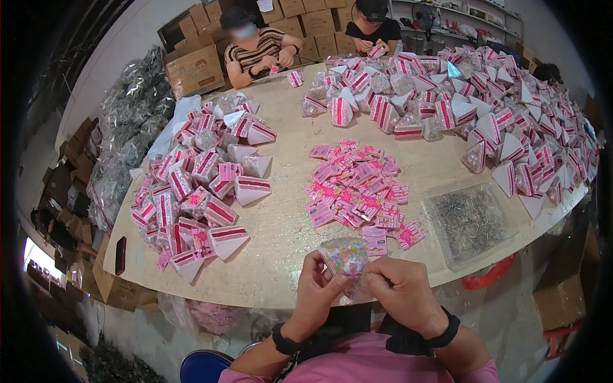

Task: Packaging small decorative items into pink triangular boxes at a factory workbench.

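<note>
Close to the table's front edge, my left hand [317, 284] grips a wedge-shaped cake-slice toy [345, 256] with pastel sprinkles on its top. My right hand [401, 290] is at the toy's right side, its fingers closed in a pinch. What those fingers hold is too small to make out. Just beyond my hands lies a loose heap of pink printed cards [357, 182]. To its right sits a clear shallow tray [439, 236] of small metal pieces. A pile of pink-and-white cake-slice toys [198, 179], some with cards, is at my left.
A larger heap of cake-slice toys [447, 96] covers the table's far right. Two people sit across the table, each handling a small item. A phone [121, 255] lies near the left edge. Clear plastic bags [131, 121] and cardboard boxes [195, 67] stand beyond the table.
</note>
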Demonstrator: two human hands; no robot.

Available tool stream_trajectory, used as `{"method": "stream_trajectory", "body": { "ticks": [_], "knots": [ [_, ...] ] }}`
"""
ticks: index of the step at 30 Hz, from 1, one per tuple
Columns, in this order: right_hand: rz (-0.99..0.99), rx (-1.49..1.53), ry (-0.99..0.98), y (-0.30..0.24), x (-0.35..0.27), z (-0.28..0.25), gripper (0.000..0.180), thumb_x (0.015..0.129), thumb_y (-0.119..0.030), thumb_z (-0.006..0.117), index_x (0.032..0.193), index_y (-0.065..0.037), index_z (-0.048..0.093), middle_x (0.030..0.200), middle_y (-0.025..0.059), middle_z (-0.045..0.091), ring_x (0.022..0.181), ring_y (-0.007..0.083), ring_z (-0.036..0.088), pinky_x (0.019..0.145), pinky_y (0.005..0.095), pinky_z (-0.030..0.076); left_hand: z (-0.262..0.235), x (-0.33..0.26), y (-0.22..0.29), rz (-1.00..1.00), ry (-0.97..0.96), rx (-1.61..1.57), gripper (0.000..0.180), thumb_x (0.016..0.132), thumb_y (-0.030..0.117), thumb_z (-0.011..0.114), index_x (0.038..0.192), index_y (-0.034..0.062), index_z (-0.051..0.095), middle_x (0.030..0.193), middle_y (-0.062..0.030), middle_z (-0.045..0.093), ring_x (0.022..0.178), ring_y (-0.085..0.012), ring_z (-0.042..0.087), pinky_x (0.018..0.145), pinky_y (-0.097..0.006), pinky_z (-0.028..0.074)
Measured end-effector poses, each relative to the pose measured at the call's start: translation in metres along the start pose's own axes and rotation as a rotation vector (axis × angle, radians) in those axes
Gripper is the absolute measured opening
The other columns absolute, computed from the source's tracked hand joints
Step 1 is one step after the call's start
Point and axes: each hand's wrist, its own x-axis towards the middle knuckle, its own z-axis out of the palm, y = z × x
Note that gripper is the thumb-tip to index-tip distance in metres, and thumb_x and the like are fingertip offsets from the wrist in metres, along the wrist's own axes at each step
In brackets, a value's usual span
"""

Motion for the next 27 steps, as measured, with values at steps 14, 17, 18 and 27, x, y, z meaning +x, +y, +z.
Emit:
{"method": "stream_trajectory", "body": {
  "ticks": [14, 17, 18, 27],
  "knots": [
    [-0.184, -0.236, 0.045, 0.005, -0.006, 0.006, 0.006, 0.078, -0.006, 0.055, 0.074, -0.003, 0.052, 0.066, 0.0140, 0.052, 0.061, 0.0324, 0.055, 0.053, 0.0400, 0.044, 0.003, -0.006, -0.006, 0.202, 0.010, 0.182, 0.064, 0.078, 0.010, 0.072, 0.122, -0.0001, 0.026, 0.109, -0.0154, 0.050, 0.095, -0.0189, 0.058, 0.073, -0.030, 0.053],
    [-0.149, -0.230, 0.059, 0.006, -0.005, 0.007, 0.003, 0.077, -0.003, 0.057, 0.077, 0.000, 0.056, 0.067, 0.0162, 0.053, 0.062, 0.0334, 0.055, 0.055, 0.0373, 0.044, 0.003, -0.006, -0.007, 0.212, 0.044, 0.230, 0.066, 0.076, 0.011, 0.074, 0.122, -0.0005, 0.027, 0.109, -0.0153, 0.050, 0.094, -0.0188, 0.058, 0.074, -0.030, 0.053],
    [-0.180, -0.233, 0.070, 0.008, -0.005, 0.009, 0.004, 0.078, -0.003, 0.057, 0.080, 0.000, 0.056, 0.067, 0.0159, 0.053, 0.061, 0.0325, 0.056, 0.054, 0.0367, 0.044, 0.003, -0.007, -0.007, 0.213, 0.063, 0.246, 0.067, 0.075, 0.012, 0.075, 0.122, -0.0006, 0.028, 0.108, -0.0152, 0.050, 0.094, -0.0187, 0.058, 0.074, -0.030, 0.052],
    [0.203, 0.275, -0.046, 0.010, 0.002, 0.010, 0.020, 0.081, -0.008, 0.059, 0.098, 0.001, 0.057, 0.097, 0.0158, 0.059, 0.069, 0.0214, 0.062, 0.062, 0.0291, 0.048, -0.004, -0.004, -0.006, 0.143, 0.093, 0.407, 0.068, 0.070, 0.020, 0.078, 0.118, -0.0018, 0.036, 0.101, -0.0128, 0.054, 0.090, -0.0161, 0.057, 0.074, -0.029, 0.049]
  ]
}}
